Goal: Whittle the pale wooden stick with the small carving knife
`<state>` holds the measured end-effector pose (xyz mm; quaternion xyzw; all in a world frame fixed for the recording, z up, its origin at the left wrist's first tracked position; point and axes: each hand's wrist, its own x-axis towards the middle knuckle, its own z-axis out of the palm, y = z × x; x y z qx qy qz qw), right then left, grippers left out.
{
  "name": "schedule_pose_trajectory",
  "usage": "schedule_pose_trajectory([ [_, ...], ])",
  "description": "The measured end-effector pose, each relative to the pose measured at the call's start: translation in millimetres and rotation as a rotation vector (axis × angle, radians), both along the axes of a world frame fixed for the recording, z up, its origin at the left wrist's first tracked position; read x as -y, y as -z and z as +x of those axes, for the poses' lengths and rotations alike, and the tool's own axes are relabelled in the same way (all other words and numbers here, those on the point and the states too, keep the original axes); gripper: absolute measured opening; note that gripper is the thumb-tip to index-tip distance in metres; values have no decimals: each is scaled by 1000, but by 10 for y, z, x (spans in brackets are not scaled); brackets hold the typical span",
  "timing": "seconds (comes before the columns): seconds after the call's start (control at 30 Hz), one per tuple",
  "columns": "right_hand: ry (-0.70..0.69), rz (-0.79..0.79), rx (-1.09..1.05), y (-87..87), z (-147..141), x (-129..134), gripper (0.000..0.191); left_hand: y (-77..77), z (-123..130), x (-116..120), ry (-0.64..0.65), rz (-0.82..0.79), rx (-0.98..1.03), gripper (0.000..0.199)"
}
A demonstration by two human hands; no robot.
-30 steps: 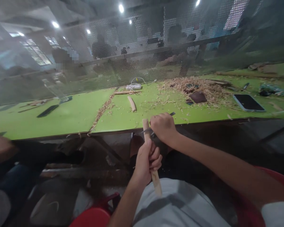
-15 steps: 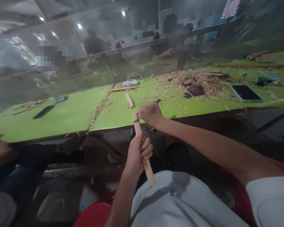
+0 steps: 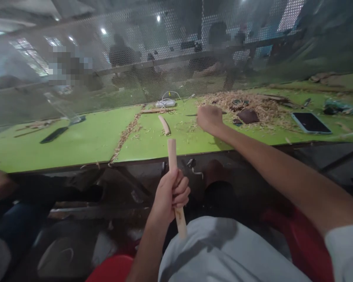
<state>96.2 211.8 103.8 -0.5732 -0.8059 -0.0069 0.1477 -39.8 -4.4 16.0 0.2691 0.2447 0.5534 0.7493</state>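
Note:
A pale wooden stick (image 3: pixel 172 154) stands nearly upright in front of my body, its lower end against my shirt. My left hand (image 3: pixel 176 192) is wrapped round its middle. Over the green table (image 3: pixel 100 137), my right hand (image 3: pixel 209 117) is closed on a knife (image 3: pixel 191 115); the thin blade points left and the handle end shows past the fist. The blade is apart from the stick. A curved, pale piece of wood (image 3: pixel 164 125) lies on the table beyond the stick's top.
Wood shavings (image 3: pixel 220 98) are heaped at the back right around dark brown scraps (image 3: pixel 248 116). A phone (image 3: pixel 311 122) lies at the right, a white power strip (image 3: pixel 165 103) by the mesh screen (image 3: pixel 153 74). Another person's arm (image 3: pixel 0 184) shows at far left.
My right hand has moved up and to the right with the knife, away from the stick. The blade was against the stick near its top. My left hand keeps its hold.

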Motion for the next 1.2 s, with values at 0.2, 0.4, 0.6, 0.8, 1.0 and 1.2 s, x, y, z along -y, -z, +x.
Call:
schedule_pose_trajectory([
  [0.2,41,-71,128,248,198,407,31,133,-3,-131,134,-27,139,43],
  [0.4,-82,-58,219,354,-16,909,29,182,111,-116,132,-33,108,46],
  [0.6,-138,104,218,470,-183,991,32,183,100,-145,78,-57,38,45],
  [0.8,-190,148,217,552,-285,879,33,190,69,-176,30,-84,6,49],
  [1.0,-278,137,238,506,-444,736,33,182,-60,-201,-7,-96,-34,48],
  [1.2,-338,132,246,499,-630,671,34,204,-188,-215,-37,-104,-22,47],
])
